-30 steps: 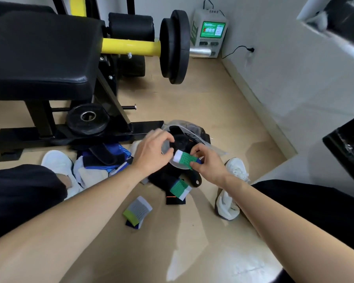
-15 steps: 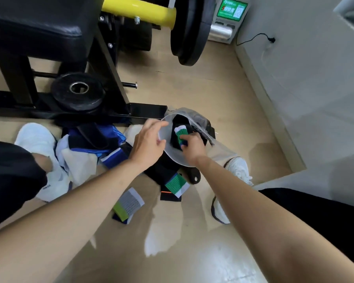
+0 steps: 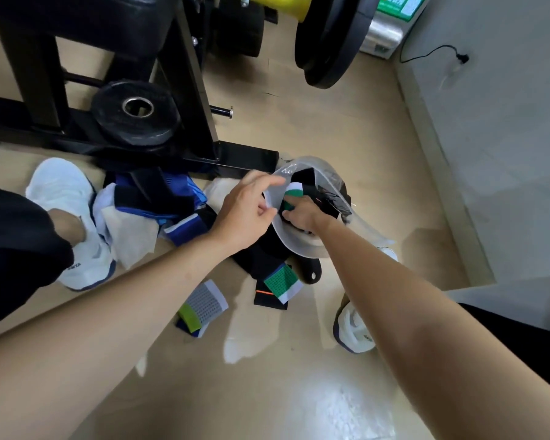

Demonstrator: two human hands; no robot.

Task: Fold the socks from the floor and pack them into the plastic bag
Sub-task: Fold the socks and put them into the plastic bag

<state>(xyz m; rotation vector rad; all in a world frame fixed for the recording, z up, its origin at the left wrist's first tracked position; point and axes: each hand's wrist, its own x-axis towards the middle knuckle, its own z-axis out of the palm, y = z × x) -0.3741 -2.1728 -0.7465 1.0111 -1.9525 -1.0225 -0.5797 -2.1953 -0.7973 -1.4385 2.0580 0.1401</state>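
Note:
A clear plastic bag point(image 3: 302, 246) lies open on the floor at centre. My left hand point(image 3: 245, 211) pinches its near rim and holds the mouth open. My right hand point(image 3: 302, 214) is inside the mouth, shut on a folded green, white and black sock point(image 3: 294, 193). Dark socks fill the bag's far part. On the floor in front lie a green and white sock point(image 3: 283, 282) on a black one point(image 3: 269, 298), and a grey, lime and navy sock point(image 3: 202, 308). A pile of blue, black and white socks point(image 3: 153, 208) lies to the left.
A black weight bench frame point(image 3: 185, 100) with a weight plate point(image 3: 137, 112) stands just behind the pile. A big barbell plate point(image 3: 327, 39) hangs at the top. My white shoes point(image 3: 67, 223) point(image 3: 356, 328) flank the socks. A grey wall point(image 3: 489, 122) closes the right side.
My right hand carried the folded green sock from above the floor pile into the bag's mouth and pushed deeper. My left hand took hold of the bag's rim. The view tilted down.

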